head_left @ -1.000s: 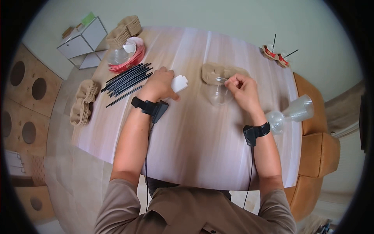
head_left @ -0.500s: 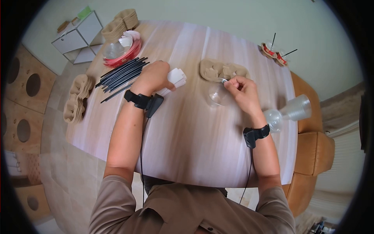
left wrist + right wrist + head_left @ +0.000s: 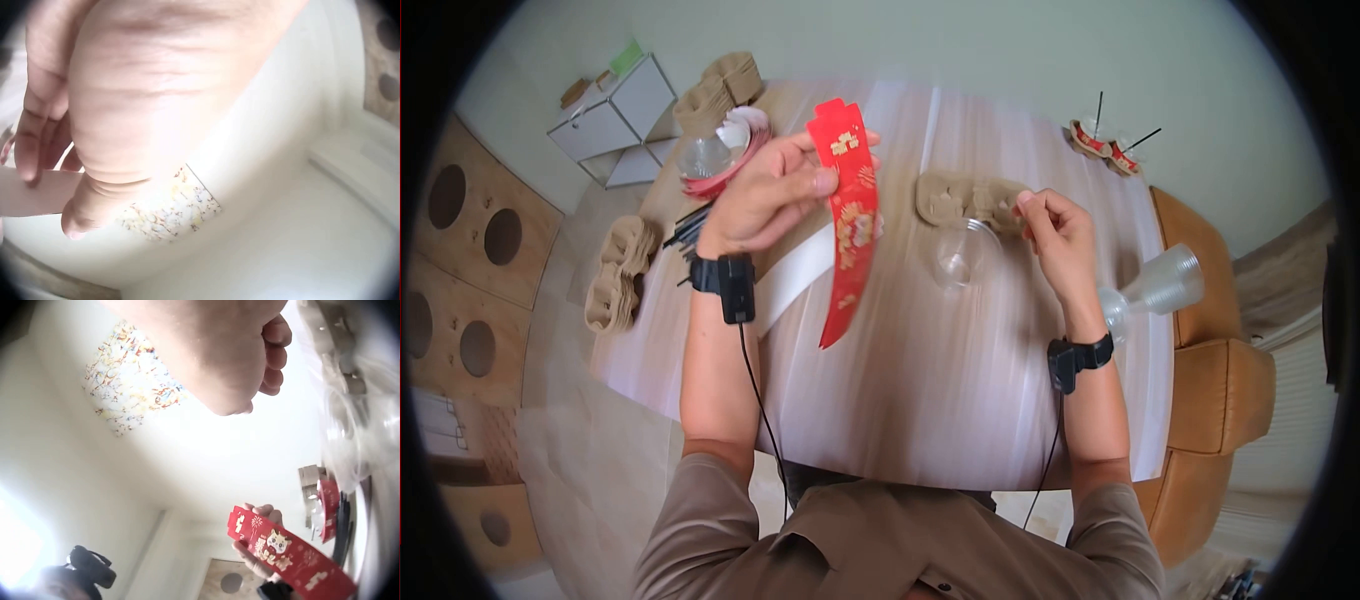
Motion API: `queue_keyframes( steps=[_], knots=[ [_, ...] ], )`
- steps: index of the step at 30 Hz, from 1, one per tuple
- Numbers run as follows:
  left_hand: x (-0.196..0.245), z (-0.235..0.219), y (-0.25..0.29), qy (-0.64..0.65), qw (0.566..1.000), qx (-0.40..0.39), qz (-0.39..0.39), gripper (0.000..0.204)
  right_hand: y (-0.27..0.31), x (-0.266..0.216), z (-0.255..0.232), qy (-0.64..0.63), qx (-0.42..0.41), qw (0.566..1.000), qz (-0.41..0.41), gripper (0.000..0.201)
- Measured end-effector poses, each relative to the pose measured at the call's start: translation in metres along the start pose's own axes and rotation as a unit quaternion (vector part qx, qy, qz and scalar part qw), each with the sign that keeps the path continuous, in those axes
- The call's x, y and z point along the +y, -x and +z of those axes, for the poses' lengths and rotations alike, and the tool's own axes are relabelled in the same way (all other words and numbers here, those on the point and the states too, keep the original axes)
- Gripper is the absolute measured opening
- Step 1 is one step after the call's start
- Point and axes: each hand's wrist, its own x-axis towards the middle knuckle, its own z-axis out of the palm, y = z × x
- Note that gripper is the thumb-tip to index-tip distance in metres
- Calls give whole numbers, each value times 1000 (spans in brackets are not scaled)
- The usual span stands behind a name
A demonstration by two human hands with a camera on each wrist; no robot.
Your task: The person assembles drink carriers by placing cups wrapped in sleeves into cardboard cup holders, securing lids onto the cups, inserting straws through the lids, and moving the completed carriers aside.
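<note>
Our left hand [image 3: 770,195] is gripping a red strip [image 3: 855,225], thumb on its near face and fingers behind. The strip is hanging above the table [image 3: 920,400], its upper end leaning towards eleven o'clock and its gold-patterned face showing. A white strip [image 3: 795,275] is curving below that hand towards seven o'clock; we are not making out whether it is touching the table.

Our right hand [image 3: 1060,240] is hovering towards one o'clock from the table's middle, fingers curled in and closed, with nothing showing between them. It is staying clear of the cup [image 3: 960,258], which is lying just beside it at its nine o'clock side. The carrier [image 3: 948,200] is resting just beyond the cup, towards twelve.

On the table, stacked cups [image 3: 1170,278] are lying at three o'clock, and two filled holders [image 3: 1105,150] with dark straws are standing at two. Black straws [image 3: 687,232] are lying at ten, partly behind our left wrist, with a red pile [image 3: 712,186] just beyond. Carrier stacks are sitting at nine [image 3: 615,275] and eleven [image 3: 725,85]. A brown chair [image 3: 1200,395] is standing at four, and a white cabinet [image 3: 615,115] is standing beyond the table at ten.
</note>
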Motion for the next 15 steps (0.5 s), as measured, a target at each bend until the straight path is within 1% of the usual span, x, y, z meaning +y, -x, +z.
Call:
queue_keyframes(
  steps=[1,2,3,4,5,6,7,8,9,10,11,12,14,15],
  knots=[
    [-3,10,-2,51,998,-29,16,70,4,-9,-2,-32,-7,999,1,33],
    [-9,19,-8,64,997,-30,31,72,9,-14,0,-31,0,1000,-2,33],
    [-12,31,-9,72,997,5,26,75,14,-20,4,-61,-35,997,-31,31],
    [-12,40,-12,56,998,1,5,71,19,-25,8,-90,-70,992,-58,29],
    [-14,47,-15,41,999,-2,-17,68,25,-30,12,-87,-63,992,-58,29],
    [-18,54,-19,43,999,-9,-19,68,31,-36,17,-124,-112,985,-50,26],
    [-22,61,-21,17,1000,11,-14,64,36,-41,19,-161,-161,973,-41,25],
    [-26,66,-23,-10,999,32,-10,60,39,-46,17,-161,-156,974,-37,25],
    [-28,68,-25,-8,999,28,-14,60,41,-52,14,-147,-190,971,17,25],
    [-28,70,-26,-36,996,70,-31,52,42,-55,12,-134,-223,963,70,25],
    [-28,71,-27,-64,990,112,-48,44,40,-54,10,-134,-220,964,71,25],
    [-27,68,-26,-64,991,109,-50,44,37,-52,7,-113,-219,966,72,25],
    [-25,58,-26,-77,987,114,-84,29,32,-51,1,-94,-217,969,73,25],
    [-25,57,-27,-77,987,113,-86,29,30,-50,-2,-68,-224,969,79,24]
  ],
)
